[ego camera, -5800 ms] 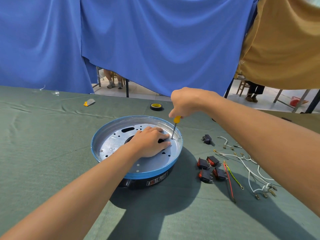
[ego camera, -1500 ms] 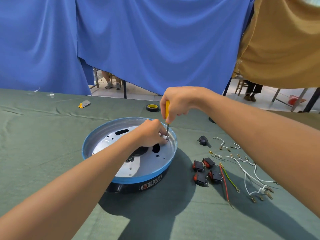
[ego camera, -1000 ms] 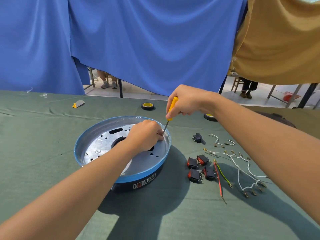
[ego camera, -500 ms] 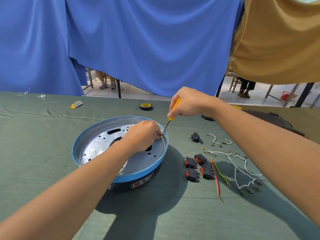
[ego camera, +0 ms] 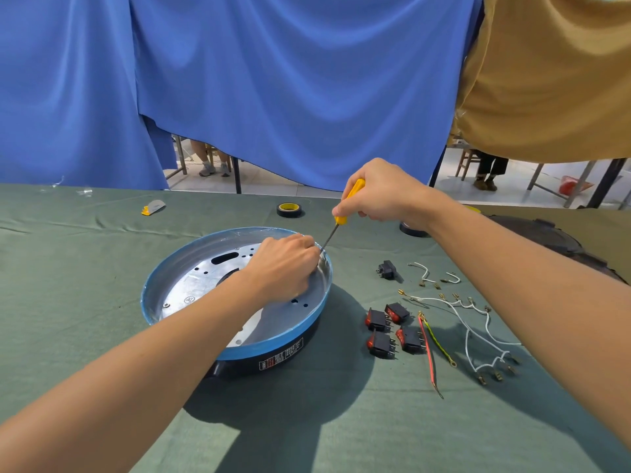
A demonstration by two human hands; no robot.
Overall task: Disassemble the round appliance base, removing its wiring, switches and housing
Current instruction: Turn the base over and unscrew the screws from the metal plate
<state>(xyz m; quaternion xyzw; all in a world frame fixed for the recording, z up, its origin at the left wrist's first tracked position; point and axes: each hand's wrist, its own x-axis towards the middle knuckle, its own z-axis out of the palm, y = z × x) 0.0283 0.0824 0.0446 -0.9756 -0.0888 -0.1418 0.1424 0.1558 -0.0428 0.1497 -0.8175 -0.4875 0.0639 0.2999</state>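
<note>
Where nearest on desk [ego camera: 68, 302]: four rocker switches [ego camera: 389, 331], loose wires [ego camera: 478, 336]. Mid-desk: round appliance base [ego camera: 191, 288], rim up. Inside, left hand [ego camera: 283, 264] curled, hold untellable. Beyond, right hand [ego camera: 379, 196] gripping yellow screwdriver [ego camera: 341, 217], tip at rim. Farthest: tape roll [ego camera: 289, 209].

I'm working on a matt green cloth [ego camera: 85, 319]. The plate [ego camera: 191, 285] is shining as bare smooth metal, its blue rim [ego camera: 266, 346] is looking glossy, and my screwdriver [ego camera: 340, 218] is showing a smooth yellow plastic handle.
</note>
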